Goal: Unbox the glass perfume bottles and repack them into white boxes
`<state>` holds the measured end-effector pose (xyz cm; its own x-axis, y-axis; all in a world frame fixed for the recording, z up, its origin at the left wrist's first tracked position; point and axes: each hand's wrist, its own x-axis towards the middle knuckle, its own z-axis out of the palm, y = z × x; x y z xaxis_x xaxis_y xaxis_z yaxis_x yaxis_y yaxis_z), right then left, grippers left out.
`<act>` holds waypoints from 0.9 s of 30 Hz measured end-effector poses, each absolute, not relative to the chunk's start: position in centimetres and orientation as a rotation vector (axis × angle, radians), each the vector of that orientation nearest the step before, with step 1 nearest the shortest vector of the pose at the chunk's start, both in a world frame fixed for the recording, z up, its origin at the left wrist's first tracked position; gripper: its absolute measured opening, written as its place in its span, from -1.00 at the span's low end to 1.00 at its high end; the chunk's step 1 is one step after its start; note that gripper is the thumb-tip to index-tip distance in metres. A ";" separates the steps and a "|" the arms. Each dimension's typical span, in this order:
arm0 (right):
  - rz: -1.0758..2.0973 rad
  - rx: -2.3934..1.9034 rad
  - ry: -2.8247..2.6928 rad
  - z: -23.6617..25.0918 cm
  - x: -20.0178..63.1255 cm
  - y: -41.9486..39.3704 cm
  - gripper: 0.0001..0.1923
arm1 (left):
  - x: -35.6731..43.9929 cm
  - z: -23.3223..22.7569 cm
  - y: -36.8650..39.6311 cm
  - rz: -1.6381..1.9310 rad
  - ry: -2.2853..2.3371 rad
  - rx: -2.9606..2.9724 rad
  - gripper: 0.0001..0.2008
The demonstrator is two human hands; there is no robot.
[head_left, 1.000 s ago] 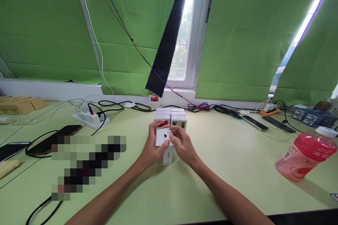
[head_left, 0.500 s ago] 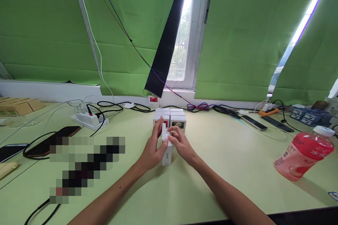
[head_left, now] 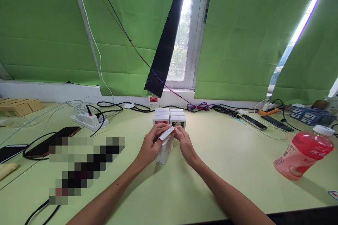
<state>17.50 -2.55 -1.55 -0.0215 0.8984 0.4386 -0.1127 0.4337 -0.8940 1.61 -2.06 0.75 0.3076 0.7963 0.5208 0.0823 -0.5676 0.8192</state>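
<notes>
With the left hand [head_left: 150, 146] clasping the small white cardboard box [head_left: 165, 149] near the middle of the pale green bench [head_left: 237, 168], the right hand [head_left: 185, 144], pinching its raised top flap [head_left: 166, 134], should fold gently along the crease without tearing.

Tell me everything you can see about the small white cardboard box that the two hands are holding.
The small white cardboard box is a narrow, upright carton of smooth white card, with small dark print on its side that is too small to read. It stands on the pale green table, tilted slightly. Its top flap is lifted open. The left hand grips its left side, and the right hand touches the flap and upper right edge. Just behind it is a group of similar white boxes.
</notes>
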 end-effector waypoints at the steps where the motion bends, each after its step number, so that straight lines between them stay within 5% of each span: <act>1: 0.956 -0.781 -1.341 -1.6 17.5 -2.5 -0.68 | 1.6 0.9 -2.1 1.299 0.769 1.849 -0.70; 27: 0.842 -0.807 -1.359 -1.4 17.7 -2.4 -0.59 | 1.9 -0.7 -1.2 1.355 0.903 1.558 -0.80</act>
<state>17.71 -2.38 -1.44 0.0295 0.8754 0.4825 -0.0421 0.4833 -0.8744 1.87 -1.20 -0.75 0.1489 0.9182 0.3672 -0.0145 -0.3692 0.9292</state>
